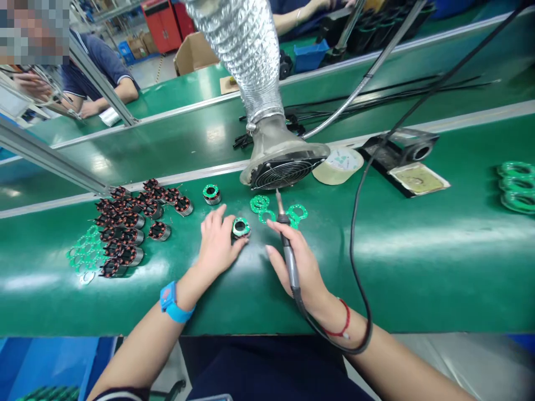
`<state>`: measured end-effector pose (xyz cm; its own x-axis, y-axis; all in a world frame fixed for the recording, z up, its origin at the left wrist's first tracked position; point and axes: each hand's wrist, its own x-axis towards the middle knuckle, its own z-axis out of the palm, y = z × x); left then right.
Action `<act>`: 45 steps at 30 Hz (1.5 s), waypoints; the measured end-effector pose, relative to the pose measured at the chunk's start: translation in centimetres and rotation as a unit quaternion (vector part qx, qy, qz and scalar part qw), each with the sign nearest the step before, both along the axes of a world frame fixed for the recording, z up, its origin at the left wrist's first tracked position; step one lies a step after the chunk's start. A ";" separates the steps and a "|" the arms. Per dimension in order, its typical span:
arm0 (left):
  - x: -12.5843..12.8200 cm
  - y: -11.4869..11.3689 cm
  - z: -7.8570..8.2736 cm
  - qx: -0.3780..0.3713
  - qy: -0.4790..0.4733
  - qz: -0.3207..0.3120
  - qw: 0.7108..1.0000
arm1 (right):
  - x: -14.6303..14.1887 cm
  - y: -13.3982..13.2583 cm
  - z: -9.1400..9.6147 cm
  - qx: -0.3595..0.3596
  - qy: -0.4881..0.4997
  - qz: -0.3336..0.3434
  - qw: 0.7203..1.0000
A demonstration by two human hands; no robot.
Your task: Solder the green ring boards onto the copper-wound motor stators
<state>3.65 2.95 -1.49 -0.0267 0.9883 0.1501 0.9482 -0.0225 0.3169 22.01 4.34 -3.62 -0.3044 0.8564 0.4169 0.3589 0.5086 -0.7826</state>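
Observation:
My left hand [214, 240] is around a small motor stator [241, 228] topped with a green ring-shaped circuit board, thumb on the near side and fingers on the far side. A soldering iron [289, 253] is in my right hand [307, 267], its tip pointing away from me below the fume hood. Beyond that tip and beside it lie loose green ring boards [259, 204]. Another stator with a green board [212, 194] stands upright past my left fingertips. Bare stators [129, 221] with copper windings are grouped at the left, next to more green rings [86, 249].
A fume hood [288, 161] on a foil duct hangs low over the bench [418, 262]. Behind it sit a tape roll [338, 165] and an iron stand with a sponge [420, 178]. The iron's black cable [355, 245] loops past my right wrist. Co-workers sit opposite.

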 end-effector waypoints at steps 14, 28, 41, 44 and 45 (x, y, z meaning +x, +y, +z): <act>-5.0 11.2 2.6 -0.088 0.104 0.125 0.983 | 1.1 0.9 1.3 0.103 0.014 -0.048 0.993; -11.4 18.1 5.6 -0.046 0.077 0.209 0.974 | 2.5 2.7 1.1 0.165 0.069 -0.126 0.976; -10.9 0.4 4.2 -0.074 0.109 0.145 0.981 | 2.1 1.2 1.3 0.115 0.099 -0.070 0.986; -8.5 -0.8 5.0 -0.097 0.087 0.094 0.987 | 2.0 1.2 1.1 0.110 0.108 -0.076 0.985; -7.7 -1.1 5.4 -0.120 0.052 0.054 0.990 | 1.9 1.1 1.1 0.108 0.111 -0.080 0.985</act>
<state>-4.07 1.81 3.92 -0.1305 0.9881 -0.0816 0.9689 0.1445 0.2008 23.96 5.43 -2.54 -0.0545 0.7697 0.6361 0.2808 0.6232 -0.7299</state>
